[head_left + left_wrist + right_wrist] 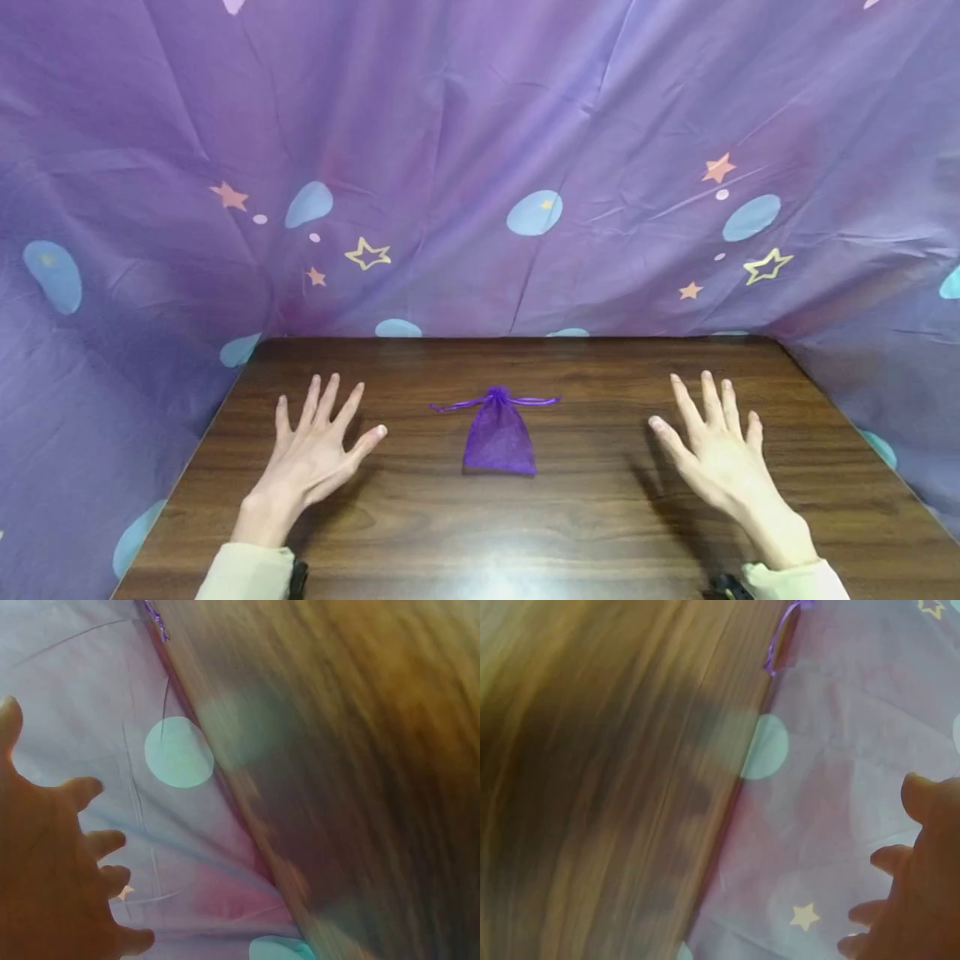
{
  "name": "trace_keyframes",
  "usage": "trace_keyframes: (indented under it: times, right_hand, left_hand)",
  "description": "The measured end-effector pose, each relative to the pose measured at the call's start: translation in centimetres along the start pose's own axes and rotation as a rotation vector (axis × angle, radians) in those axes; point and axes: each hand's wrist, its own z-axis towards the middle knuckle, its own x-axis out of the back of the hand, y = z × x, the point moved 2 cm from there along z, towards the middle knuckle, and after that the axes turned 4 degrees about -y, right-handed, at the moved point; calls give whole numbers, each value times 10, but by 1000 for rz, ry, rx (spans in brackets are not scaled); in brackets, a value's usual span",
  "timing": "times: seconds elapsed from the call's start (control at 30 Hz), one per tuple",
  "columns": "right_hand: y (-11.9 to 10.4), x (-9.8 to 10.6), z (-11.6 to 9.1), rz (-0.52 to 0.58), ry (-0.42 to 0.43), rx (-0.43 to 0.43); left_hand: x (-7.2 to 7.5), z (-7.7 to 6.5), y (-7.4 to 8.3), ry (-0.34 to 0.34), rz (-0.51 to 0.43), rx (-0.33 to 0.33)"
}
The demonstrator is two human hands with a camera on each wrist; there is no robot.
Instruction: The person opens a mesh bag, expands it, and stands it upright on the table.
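A small purple drawstring pouch (499, 437) of sheer fabric lies on the wooden table, its neck gathered and its two ribbon ends stretched out to either side. To its left my left hand (311, 458) hovers palm down, fingers spread, holding nothing. My right hand (720, 462) mirrors it on the other side, fingers also spread and apart from the pouch. In the left wrist view the left hand (52, 862) shows dark at the edge, with a bit of purple ribbon (156, 619) at the top. The right wrist view shows the right hand (922, 870) and a ribbon end (776, 645).
The brown wood-grain table (585, 517) reflects a bright light near its front. A purple cloth (465, 150) with stars and blue ovals hangs behind it and along both sides. Light sleeves and dark wrist straps show at both wrists.
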Motion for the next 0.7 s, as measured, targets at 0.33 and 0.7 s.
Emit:
trace_keyframes:
  times: [0.33, 0.7]
  right_hand:
    - [-18, -1, 7, 90, 11, 54]
    - [-33, -7, 10, 184, 3, 90]
  left_hand:
    - [-4, 1, 1, -33, -39, 20]
    - [-8, 6, 12, -25, -80, -18]
